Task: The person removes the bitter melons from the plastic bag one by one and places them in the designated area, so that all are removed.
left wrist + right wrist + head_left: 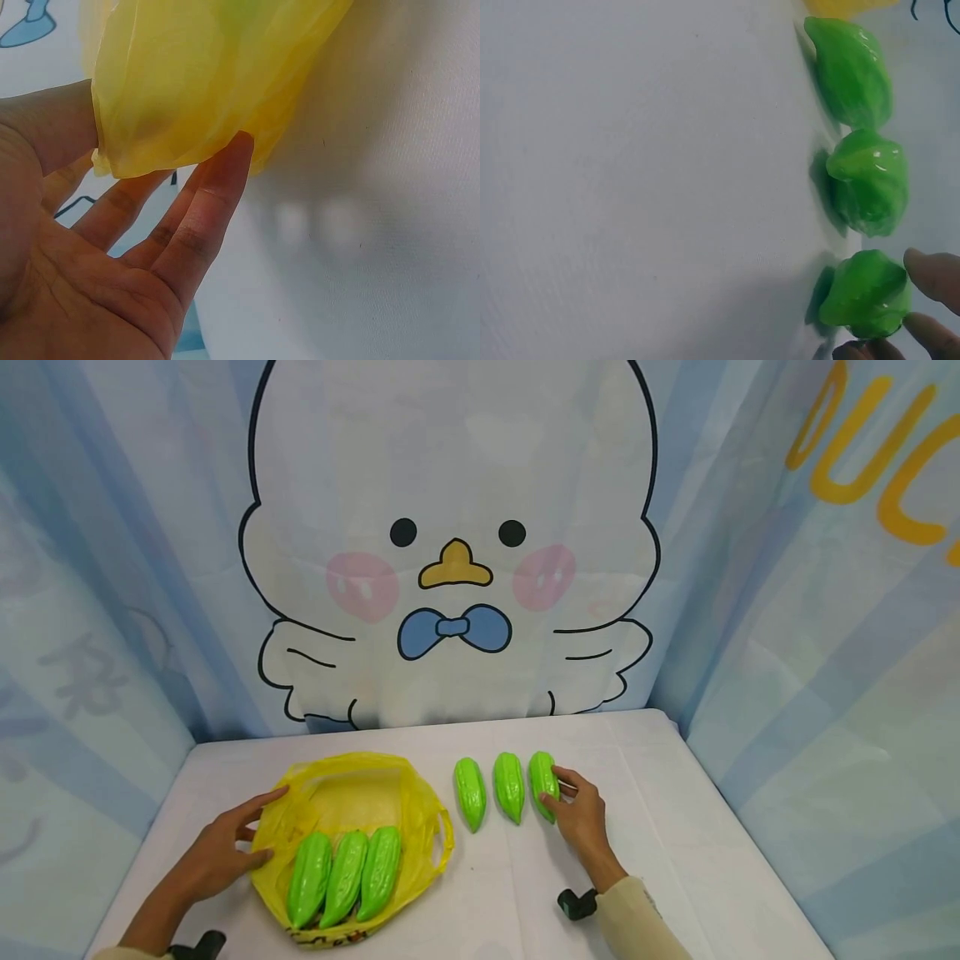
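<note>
A beige sleeve lies nearest, over the white table. The yellow bag gapes, the left hand touching it with extended fingers. The right hand grips the rightmost green gourd outside; three bagged gourds lie inside. Slick skin could make it slip; the limp bag could sag shut.

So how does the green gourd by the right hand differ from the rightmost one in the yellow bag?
The table gourd lies on the white table; the bag gourd lies in the yellow bag.
The right hand has its thumb and fingers at the table gourd; no hand touches the bag gourd.
In the head view, the table gourd's near end slants right, the bag gourd's left.
Both are glossy, bright green and elongated.
</note>
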A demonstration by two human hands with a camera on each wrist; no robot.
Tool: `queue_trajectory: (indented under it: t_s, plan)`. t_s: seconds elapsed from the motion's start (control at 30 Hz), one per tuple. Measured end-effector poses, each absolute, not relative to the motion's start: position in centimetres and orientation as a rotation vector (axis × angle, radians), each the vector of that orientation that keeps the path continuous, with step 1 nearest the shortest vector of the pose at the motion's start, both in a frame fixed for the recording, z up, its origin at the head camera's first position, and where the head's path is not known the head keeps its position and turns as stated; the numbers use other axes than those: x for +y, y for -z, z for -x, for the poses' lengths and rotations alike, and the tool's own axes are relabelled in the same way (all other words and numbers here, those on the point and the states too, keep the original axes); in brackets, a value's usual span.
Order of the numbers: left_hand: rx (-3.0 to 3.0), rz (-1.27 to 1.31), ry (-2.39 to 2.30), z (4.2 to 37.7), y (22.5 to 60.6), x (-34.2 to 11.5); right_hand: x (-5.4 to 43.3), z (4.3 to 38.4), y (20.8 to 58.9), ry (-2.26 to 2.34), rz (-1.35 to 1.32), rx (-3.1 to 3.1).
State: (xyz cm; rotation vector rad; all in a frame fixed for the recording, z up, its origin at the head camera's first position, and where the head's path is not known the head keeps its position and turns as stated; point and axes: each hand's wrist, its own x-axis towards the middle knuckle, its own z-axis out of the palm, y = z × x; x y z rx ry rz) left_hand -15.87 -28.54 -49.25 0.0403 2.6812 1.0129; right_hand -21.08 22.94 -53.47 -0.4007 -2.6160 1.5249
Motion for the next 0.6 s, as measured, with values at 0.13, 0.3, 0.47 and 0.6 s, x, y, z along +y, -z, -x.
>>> queue_trajectory:
  t_s: [0.13,0.3,0.47,0.6]
  plan:
    - [2.679,-0.041,-1.023,15.8,49.3,-28.6,23.0,20.9,53.2,-1.513,0.411,-2.603]
    - [2.671,-0.049,-1.039,15.6,49.2,-28.5,22.7,20.4,52.4,-1.468,0.395,-2.571]
    - [2.671,-0.05,-1.04,15.7,49.3,-28.6,21.8,19.3,51.2,-1.445,0.301,-2.515]
    - [2.681,-0.047,-1.023,15.8,49.3,-28.6,20.5,18.4,50.6,-1.448,0.218,-2.467]
